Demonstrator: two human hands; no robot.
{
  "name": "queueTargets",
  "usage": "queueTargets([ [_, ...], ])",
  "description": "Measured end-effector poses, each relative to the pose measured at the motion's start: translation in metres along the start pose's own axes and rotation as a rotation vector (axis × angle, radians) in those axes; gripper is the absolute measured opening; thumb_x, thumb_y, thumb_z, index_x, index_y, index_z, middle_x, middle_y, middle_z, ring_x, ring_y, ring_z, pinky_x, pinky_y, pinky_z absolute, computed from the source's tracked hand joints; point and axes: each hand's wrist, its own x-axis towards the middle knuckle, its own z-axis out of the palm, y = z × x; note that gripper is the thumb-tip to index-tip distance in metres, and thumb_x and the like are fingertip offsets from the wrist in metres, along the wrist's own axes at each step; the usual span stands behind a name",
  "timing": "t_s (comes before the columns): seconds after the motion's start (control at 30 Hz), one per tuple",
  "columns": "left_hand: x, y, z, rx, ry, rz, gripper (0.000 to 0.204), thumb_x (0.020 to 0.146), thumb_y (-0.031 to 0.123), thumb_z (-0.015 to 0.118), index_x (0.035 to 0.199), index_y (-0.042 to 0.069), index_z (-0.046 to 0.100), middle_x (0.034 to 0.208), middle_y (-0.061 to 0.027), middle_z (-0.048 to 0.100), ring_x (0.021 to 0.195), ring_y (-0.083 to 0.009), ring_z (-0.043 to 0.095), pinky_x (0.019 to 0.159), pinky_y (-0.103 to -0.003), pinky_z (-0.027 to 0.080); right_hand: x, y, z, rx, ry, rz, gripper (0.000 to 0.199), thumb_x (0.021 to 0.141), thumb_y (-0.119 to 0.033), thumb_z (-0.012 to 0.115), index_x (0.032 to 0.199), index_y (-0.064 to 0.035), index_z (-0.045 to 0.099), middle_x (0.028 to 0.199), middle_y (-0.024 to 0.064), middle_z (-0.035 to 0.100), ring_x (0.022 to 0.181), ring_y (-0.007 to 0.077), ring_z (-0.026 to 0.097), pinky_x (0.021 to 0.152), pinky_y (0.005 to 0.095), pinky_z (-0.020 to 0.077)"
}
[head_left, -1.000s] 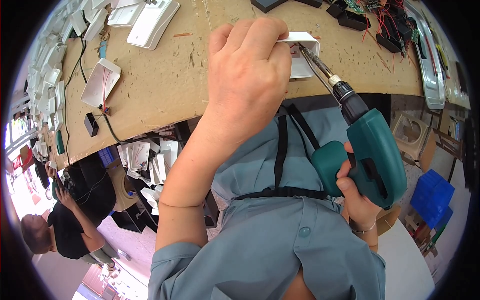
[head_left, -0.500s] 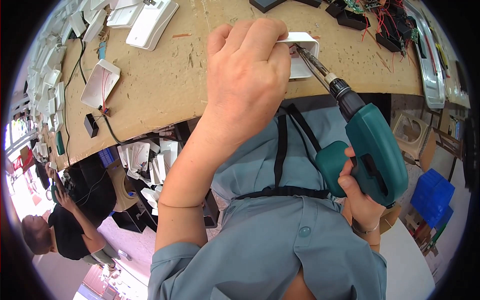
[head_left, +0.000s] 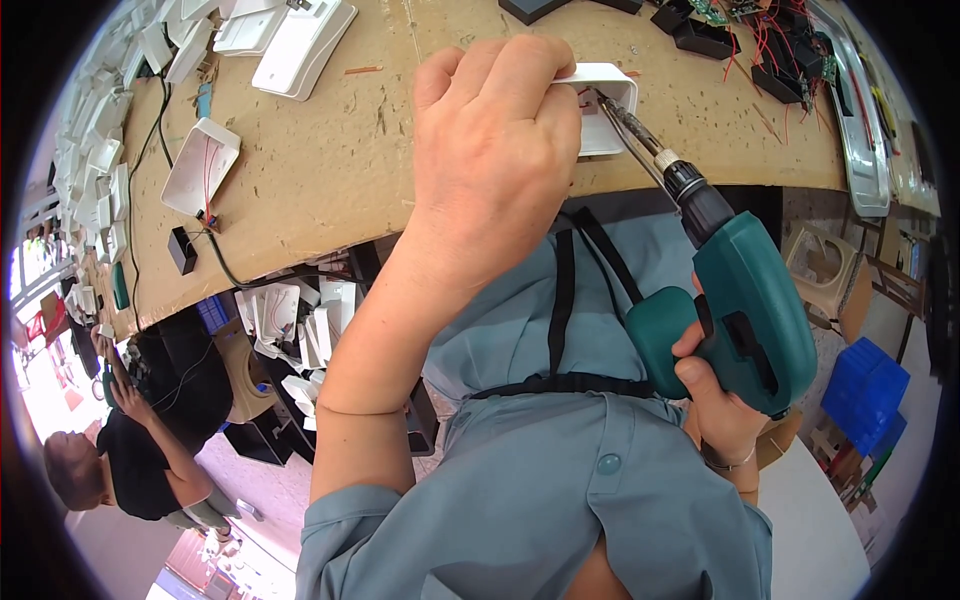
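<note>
Far-left stack: white casings [head_left: 104,165] crowd the left end of the worktop [head_left: 330,175]; whether these are finished cannot be told.
Wired casing: a separate open white casing [head_left: 183,185], well apart from your hands, has thin red wires lying across its inside; it appears incomplete.
Left forearm: yours rises from the lower edge, slanting up and to the right over the front of the worktop.
Left hand: your left hand [head_left: 495,140] is back upward, knuckles bent, fingers curled at the left side of the housing; the fingertips are hidden, so whether they grip its wall or something inside cannot be told.
Housing in work: the white housing [head_left: 602,140] lies near the worktop's front edge, open side facing you, with a bit of red wire inside.
Progress: judged underway, since the metal tip [head_left: 627,121] reaches inside; whether any joint is complete cannot be seen, and the tip is not yet clear.
Right hand: your right hand [head_left: 722,415], below the worktop's edge, grasps the handle of the green pistol-shaped tool [head_left: 760,300], which points up and leftward.
Right-hand supply: black cases [head_left: 708,40] and red wires [head_left: 778,50] lie beyond, untouched by you.
</note>
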Motion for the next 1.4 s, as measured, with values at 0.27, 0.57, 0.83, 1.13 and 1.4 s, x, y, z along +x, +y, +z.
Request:
queueTargets([
  [0.27,0.0,0.001,-0.001,-0.015,-0.026,-0.018,0.004,0.06,0.004,0.055,0.062,0.002,0.052,0.085,-0.0046,0.053,0.077,-0.02,0.052,0.073,-0.034,0.037,-0.005,0.003,-0.003,-0.011,-0.038,0.006,0.019,0.072,-0.002,0.069,0.087,-0.0045,0.058,0.08,0.0017,0.056,0.072,0.0125,0.053,0.066,0.026,0.0443],
  [0.57,-0.001,0.0,-0.001,-0.096,-0.031,-0.063,0.004,0.062,0.001,0.055,0.064,0.001,0.053,0.086,-0.007,0.053,0.077,-0.0219,0.051,0.072,-0.035,0.038,-0.013,0.023,-0.022,-0.113,-0.07,-0.25,0.062,0.068,-0.012,0.072,0.119,0.0077,0.043,0.114,0.0219,0.052,0.067,0.016,0.056,0.06,0.0265,0.0468],
  [0.83,-0.007,0.004,-0.004,-0.197,-0.037,-0.126,0.007,0.067,-0.003,0.063,0.075,-0.002,0.061,0.088,-0.0101,0.055,0.071,-0.0217,0.056,0.062,-0.028,0.046,-0.002,0.007,-0.018,-0.03,-0.001,-0.283,0.059,0.073,-0.021,0.069,0.115,0.0121,0.043,0.109,0.022,0.053,0.063,0.0152,0.056,0.054,0.0247,0.0455],
  [1.13,-0.04,0.011,-0.038,-0.261,0.198,-0.231,0.015,0.063,-0.006,0.067,0.076,-0.001,0.062,0.093,-0.0122,0.053,0.082,-0.0244,0.055,0.066,-0.032,0.047,-0.006,0.014,-0.012,-0.003,0.094,-0.403,0.06,0.075,-0.024,0.066,0.118,0.0104,0.04,0.108,0.0229,0.052,0.062,0.0138,0.054,0.052,0.0241,0.043],
  [1.4,-0.06,-0.015,-0.131,0.082,0.548,-0.432,0.011,0.072,-0.005,0.064,0.083,-0.005,0.062,0.096,-0.0119,0.053,0.086,-0.0228,0.055,0.071,-0.03,0.046,-0.002,0.015,-0.008,0.017,0.071,-0.422,0.063,0.075,-0.024,0.066,0.122,0.0067,0.036,0.109,0.0229,0.052,0.064,0.0128,0.053,0.053,0.0224,0.0418],
])
